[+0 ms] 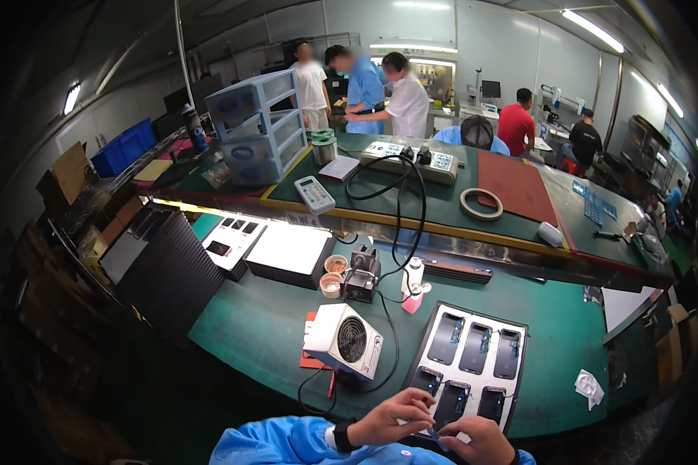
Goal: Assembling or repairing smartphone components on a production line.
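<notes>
My left hand is raised at the near edge of a white foam tray, its fingers curled in with thumb and fingertips close together. Anything between them is too small to make out. Beside it, my right hand pinches a small blue piece between thumb and fingers. The two hands nearly meet over the tray's lower edge. In the tray lie several dark phone screen assemblies in rows, with bluish flex parts on them. The nearest ones are partly covered by my hands.
Left of the tray stands a white ionizing fan with a trailing cable. Behind it are a black device, small tubs and a white bottle. A crumpled white wipe lies at right. A raised shelf holds a power strip and tape roll.
</notes>
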### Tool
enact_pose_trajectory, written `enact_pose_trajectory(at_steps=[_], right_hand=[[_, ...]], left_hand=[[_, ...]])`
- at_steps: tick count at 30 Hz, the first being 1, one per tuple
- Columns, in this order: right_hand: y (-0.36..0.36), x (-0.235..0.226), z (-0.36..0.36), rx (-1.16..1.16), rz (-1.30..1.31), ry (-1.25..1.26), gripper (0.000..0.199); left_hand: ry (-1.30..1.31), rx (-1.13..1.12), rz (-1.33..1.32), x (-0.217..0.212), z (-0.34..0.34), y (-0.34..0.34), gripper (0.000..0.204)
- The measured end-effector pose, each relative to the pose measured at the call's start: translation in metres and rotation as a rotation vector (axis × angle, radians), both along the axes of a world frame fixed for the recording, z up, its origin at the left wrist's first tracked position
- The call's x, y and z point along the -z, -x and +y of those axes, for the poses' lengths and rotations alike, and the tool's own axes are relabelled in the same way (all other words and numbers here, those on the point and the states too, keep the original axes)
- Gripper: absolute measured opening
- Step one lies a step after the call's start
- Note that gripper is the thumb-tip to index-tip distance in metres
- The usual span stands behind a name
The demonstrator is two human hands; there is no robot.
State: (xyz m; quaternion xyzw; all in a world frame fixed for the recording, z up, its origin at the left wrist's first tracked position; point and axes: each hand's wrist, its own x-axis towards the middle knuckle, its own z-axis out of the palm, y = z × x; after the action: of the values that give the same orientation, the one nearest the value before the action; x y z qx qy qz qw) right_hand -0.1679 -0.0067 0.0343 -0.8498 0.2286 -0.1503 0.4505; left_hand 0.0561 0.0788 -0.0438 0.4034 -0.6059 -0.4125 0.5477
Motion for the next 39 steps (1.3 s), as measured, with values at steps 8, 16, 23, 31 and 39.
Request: enact_pose_trajectory(at_steps=[8,16,23,31,39], right_hand=[[0.016,-0.027,-0.064,-0.061,-0.007,0.464,0.019],[-0.017,-0.080,-0.090,-0.051,-0.014,0.435,0.019],[-0.042,-0.105,-0.101,-0.138,-0.074,0.454,0.019],[0.023,-0.039,-0.096,0.030,-0.051,0.384,0.020],[0.236,0.058,-0.098,0.775,0.519,-0.007,0.039]], left_hand=[[0.074,-0.005,-0.043,-0.060,-0.043,-0.038,0.015],[0.251,-0.073,-0.013,-0.108,-0.074,-0.035,0.014],[0.337,-0.144,-0.064,-0.136,-0.076,-0.049,0.014],[0.159,-0.344,-0.211,-0.091,0.002,-0.102,0.012],[-0.195,-1.187,-0.296,-0.018,0.182,-0.170,0.010]])
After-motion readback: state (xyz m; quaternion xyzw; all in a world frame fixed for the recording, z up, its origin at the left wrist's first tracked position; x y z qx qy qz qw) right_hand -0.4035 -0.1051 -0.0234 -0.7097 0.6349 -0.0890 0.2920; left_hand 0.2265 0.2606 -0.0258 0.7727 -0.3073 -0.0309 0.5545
